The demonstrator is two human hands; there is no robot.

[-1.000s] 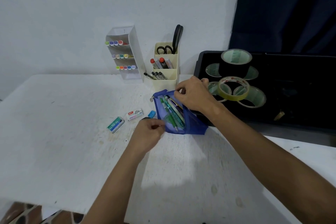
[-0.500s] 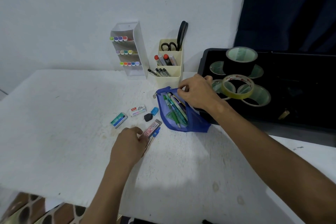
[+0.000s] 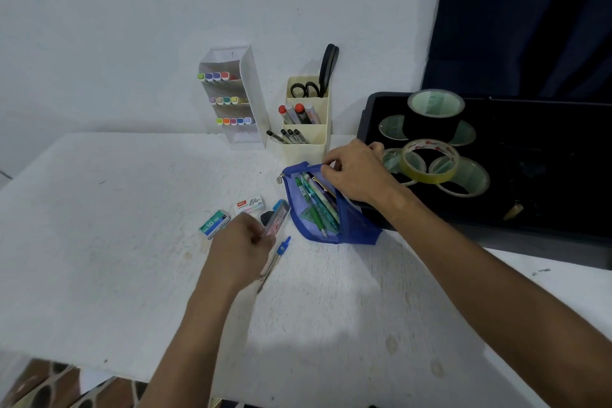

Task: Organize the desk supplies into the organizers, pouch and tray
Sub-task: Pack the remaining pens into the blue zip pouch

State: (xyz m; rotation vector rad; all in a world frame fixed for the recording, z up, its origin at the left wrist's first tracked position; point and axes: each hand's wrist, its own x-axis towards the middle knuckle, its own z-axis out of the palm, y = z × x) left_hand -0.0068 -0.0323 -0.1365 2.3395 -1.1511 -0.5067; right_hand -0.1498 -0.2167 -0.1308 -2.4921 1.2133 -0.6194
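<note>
Left hand (image 3: pixel 243 243) grips a small pink lead case (image 3: pixel 277 217), fingers curled round its near end, case tilted up toward the pouch (image 3: pixel 326 209). Right hand (image 3: pixel 356 175) pinches the pouch's top edge, holding the mouth open. Pouch lies between the two hands, just right of the left hand, under the right one; it's blue mesh with green pens and a set square inside.

Blue pen (image 3: pixel 275 262) lies on the table (image 3: pixel 99 225) just right of the left hand, apart from the pouch. Beyond the left hand's knuckles: green staple box (image 3: pixel 214 223), white staple box (image 3: pixel 249 205), blue eraser (image 3: pixel 280 204) and a dark eraser (image 3: pixel 266 217), partly hidden by the case.

Past the right hand's fingertips: cream organizer (image 3: pixel 306 129) with scissors, markers and pens. White organizer (image 3: pixel 236 96) with highlighters sits left of it. Black tray (image 3: pixel 530 159) is right of the right hand, touching the pouch's far side, with tape rolls (image 3: pixel 430 159) in it.
</note>
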